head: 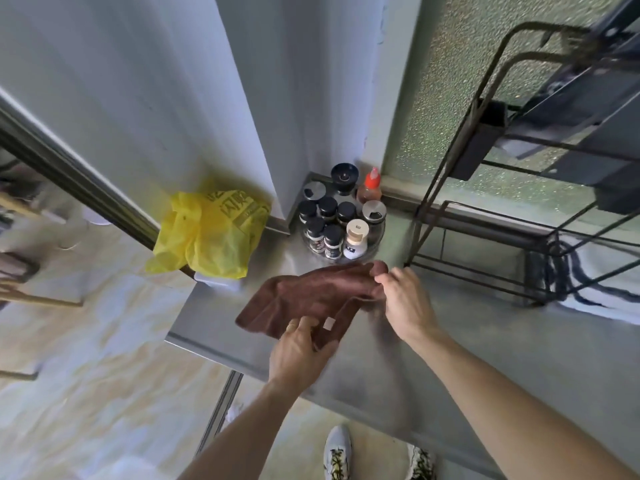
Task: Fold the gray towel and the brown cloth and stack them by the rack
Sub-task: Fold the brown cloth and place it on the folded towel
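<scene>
Hands, left hand (pixel 301 344) and right hand (pixel 403 299), pinch brown cloth (pixel 311 296) edges over bare table (pixel 467 341).

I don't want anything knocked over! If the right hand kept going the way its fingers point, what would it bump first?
Probably the white-capped bottle in the cluster of spice jars. The right hand, gripping the brown cloth, points up-left toward it; depth is unclear.

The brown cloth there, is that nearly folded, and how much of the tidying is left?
Nothing looks finished yet. The brown cloth is in hand: the left hand grips its near edge, the right hand pinches its far corner, and it lies partly doubled on the metal counter. No gray towel shows; only a white cloth with dark stripes lies under the wire rack. Finishing the fold and stacking by the rack remain.
</scene>
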